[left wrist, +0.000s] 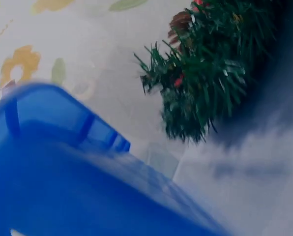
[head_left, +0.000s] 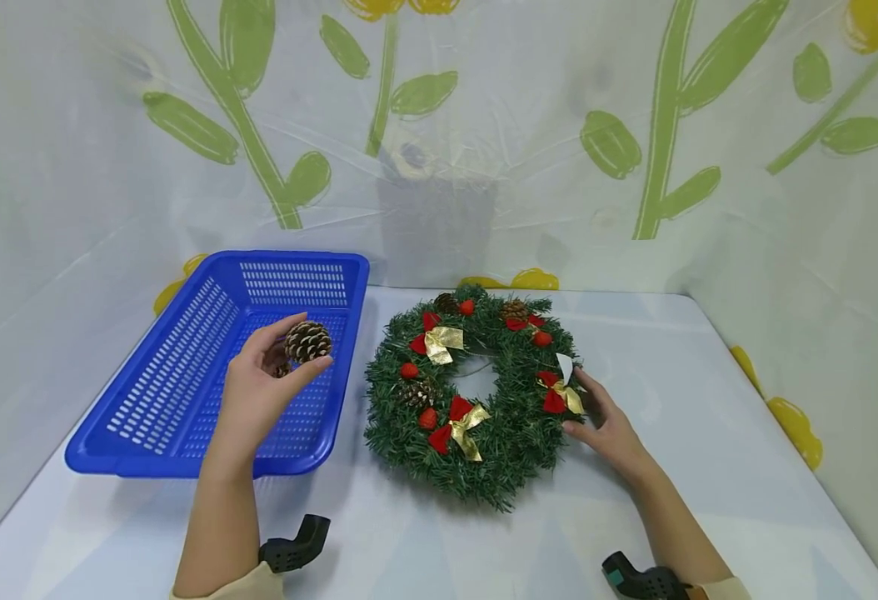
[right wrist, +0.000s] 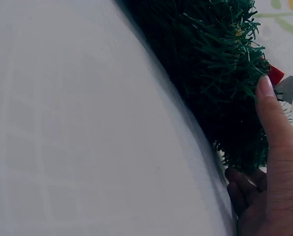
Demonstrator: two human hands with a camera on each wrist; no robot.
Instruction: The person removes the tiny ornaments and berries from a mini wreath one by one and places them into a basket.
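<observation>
Left hand (head_left: 259,387) is pinching a pine cone (head_left: 307,341) w/ fingertips, held above the blue basket (head_left: 177,367). Right hand (head_left: 607,421) rests relaxed-open vs the wreath (head_left: 476,392) edge, thumb on the needles, wreath flat on the table (head_left: 709,467).

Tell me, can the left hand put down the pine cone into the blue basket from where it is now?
Probably yes: the left hand holds the pine cone right above the open blue basket, nothing between.

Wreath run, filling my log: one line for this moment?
left hand holds pinecone over blue basket | right hand on wreath edge
</observation>
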